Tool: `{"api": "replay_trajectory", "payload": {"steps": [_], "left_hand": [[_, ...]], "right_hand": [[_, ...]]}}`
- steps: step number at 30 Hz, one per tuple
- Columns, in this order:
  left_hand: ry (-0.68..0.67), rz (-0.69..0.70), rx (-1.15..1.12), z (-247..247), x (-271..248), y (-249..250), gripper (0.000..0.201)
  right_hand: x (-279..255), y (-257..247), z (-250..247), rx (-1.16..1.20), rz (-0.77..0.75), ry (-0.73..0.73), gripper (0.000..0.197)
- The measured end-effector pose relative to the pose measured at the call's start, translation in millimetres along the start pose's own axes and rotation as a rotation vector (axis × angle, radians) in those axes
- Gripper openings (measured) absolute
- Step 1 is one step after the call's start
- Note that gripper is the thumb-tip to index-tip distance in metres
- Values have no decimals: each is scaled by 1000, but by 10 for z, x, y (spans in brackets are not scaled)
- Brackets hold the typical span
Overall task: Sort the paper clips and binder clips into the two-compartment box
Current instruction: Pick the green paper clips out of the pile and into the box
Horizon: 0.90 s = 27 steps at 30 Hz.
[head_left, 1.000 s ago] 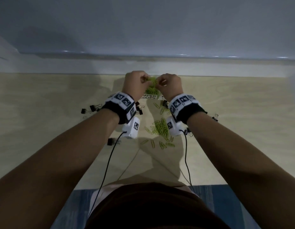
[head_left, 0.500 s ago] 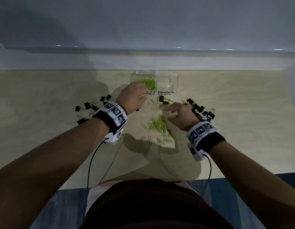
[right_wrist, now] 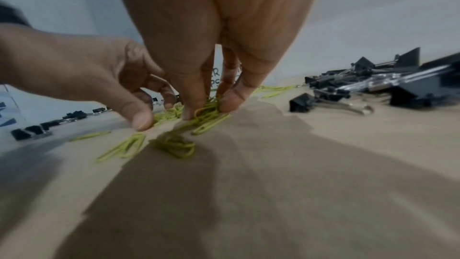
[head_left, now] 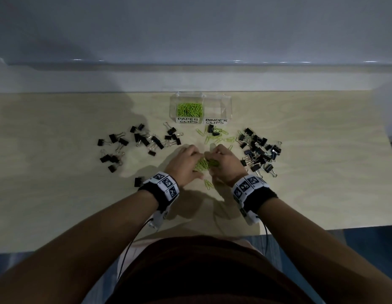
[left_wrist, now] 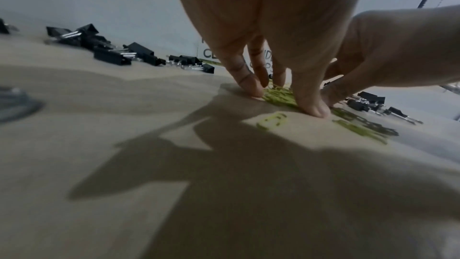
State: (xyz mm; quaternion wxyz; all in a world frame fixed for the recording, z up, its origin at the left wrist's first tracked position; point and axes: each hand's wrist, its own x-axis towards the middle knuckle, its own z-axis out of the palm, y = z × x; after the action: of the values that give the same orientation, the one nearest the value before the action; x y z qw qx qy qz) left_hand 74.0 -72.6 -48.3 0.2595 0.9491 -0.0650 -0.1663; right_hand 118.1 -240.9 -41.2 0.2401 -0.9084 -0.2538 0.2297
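A clear two-compartment box (head_left: 227, 99) stands at the far middle of the table. Its left half, labelled PAPER CLIPS, holds green paper clips (head_left: 189, 109); its right half, labelled BINDER CLIPS, holds none. A loose heap of green paper clips (head_left: 205, 165) lies between my hands. My left hand (head_left: 198, 159) curls its fingers and thumb (left_wrist: 312, 103) round the heap from the left. My right hand (head_left: 212, 159) pinches a bunch of paper clips (right_wrist: 208, 112) from the right. Black binder clips lie in one group at the left (head_left: 144, 139) and another at the right (head_left: 258, 150).
More green clips (head_left: 214, 137) and two black binder clips (head_left: 212, 130) lie just in front of the box. One binder clip (head_left: 138, 181) sits by my left wrist. A wall ledge (head_left: 190, 80) runs behind the table; the near edge is close to my body.
Both hands left the box's paper clip compartment, where they held clips, and came back toward me. They now close on the loose heap from both sides.
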Motion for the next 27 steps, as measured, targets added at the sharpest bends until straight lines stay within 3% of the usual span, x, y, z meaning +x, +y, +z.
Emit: {"api": "replay_trajectory", "payload": {"steps": [3, 5, 10, 14, 20, 27], "left_hand": [[16, 3, 2, -52, 76, 18, 40], [-10, 30, 57, -105, 115, 33, 30], [-85, 126, 199, -220, 152, 18, 26], [-69, 109, 139, -268, 136, -25, 21], [149, -50, -305, -473, 126, -68, 13], [448, -108, -521, -1058, 362, -162, 11]], "right_hand": [[-32, 11, -4, 13, -55, 78, 26], [-51, 21, -20, 39, -67, 134, 20], [-66, 142, -69, 172, 52, 238, 16], [33, 140, -232, 273, 172, 274, 7], [561, -170, -682, 343, 158, 345, 7], [1196, -553, -824, 237, 89, 319, 19]]}}
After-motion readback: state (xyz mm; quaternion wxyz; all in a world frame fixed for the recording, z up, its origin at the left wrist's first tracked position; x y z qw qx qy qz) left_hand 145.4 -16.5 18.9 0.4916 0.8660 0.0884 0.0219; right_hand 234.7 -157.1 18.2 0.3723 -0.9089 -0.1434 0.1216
